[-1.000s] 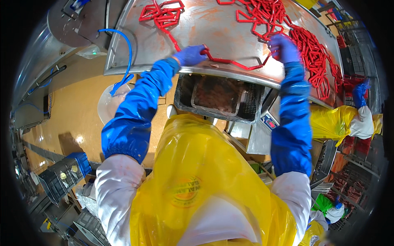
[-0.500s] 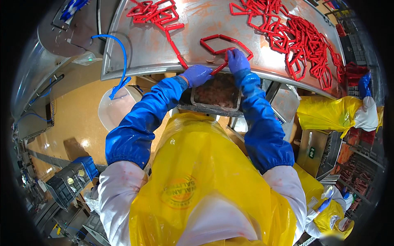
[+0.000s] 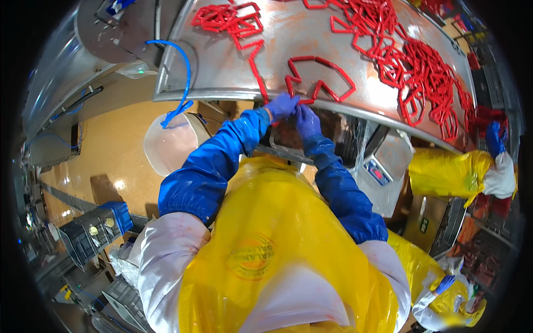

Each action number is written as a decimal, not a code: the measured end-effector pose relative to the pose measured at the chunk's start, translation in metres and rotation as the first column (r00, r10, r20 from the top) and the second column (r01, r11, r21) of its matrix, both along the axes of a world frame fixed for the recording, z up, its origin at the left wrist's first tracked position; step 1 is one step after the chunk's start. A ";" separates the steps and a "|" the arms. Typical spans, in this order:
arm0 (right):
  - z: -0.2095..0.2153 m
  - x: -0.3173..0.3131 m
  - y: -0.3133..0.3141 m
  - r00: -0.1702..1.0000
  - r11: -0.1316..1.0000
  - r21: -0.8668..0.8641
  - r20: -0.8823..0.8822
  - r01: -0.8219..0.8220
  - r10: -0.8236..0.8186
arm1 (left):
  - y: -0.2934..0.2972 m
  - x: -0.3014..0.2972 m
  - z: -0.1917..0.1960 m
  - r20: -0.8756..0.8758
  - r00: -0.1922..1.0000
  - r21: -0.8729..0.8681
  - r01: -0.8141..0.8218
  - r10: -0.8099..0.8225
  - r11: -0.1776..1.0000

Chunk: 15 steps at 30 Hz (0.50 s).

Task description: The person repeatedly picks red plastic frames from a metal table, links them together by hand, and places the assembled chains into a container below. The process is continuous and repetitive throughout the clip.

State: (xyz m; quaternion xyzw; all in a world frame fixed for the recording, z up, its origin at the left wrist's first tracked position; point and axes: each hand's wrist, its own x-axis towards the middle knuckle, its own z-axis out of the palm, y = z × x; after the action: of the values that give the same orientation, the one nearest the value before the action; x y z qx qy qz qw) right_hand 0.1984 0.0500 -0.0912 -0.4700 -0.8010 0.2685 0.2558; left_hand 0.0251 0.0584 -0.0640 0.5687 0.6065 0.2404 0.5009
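A chain of red linked sausages (image 3: 260,83) runs from a small heap on the steel table (image 3: 311,33) down to its near edge. My left hand (image 3: 282,106), in a purple glove, is closed on the chain there. Close beside it, my right hand (image 3: 307,122), gloved the same way, has its fingers pinched on the links at the edge. Beyond the hands, a loose loop of sausages (image 3: 333,65) lies on the metal. The exact links between my fingers are mostly hidden. Below my hands sits a dark tray (image 3: 277,151) with its contents partly covered.
A large pile of linked sausages (image 3: 425,69) covers the table's right side. A white tub (image 3: 166,150) stands on the floor to the left, under a blue hose (image 3: 187,69). At right are a small scale display (image 3: 378,171) and a co-worker's yellow apron (image 3: 447,172).
My right hand has come down and left from the table to beside my left hand. The chain has shifted, with its loop now bent into a zigzag near the edge. The view has shifted slightly.
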 end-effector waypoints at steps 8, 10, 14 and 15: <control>0.135 -0.004 0.072 0.885 0.886 0.244 0.363 -0.393 0.292 | -0.012 -0.004 0.068 0.187 0.981 0.342 -0.118 0.055 0.932; 0.146 -0.010 0.092 0.845 0.676 0.523 0.197 -0.520 0.497 | -0.007 0.002 0.075 0.425 0.899 0.272 -0.236 0.104 0.933; 0.173 -0.019 0.075 0.769 0.877 0.009 0.486 -0.480 0.416 | -0.014 0.004 0.068 0.593 0.772 0.082 -0.342 0.230 0.936; 0.159 -0.015 0.066 0.807 0.911 -0.068 0.441 -0.407 0.393 | -0.018 0.007 0.065 0.622 0.742 0.070 -0.371 0.250 0.926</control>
State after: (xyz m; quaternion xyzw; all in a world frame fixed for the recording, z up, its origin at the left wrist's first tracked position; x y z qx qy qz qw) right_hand 0.1833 0.1159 0.0683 -0.3357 -0.9226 0.1897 0.0104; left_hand 0.0319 0.0402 0.0011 0.3978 0.4763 0.5454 0.5634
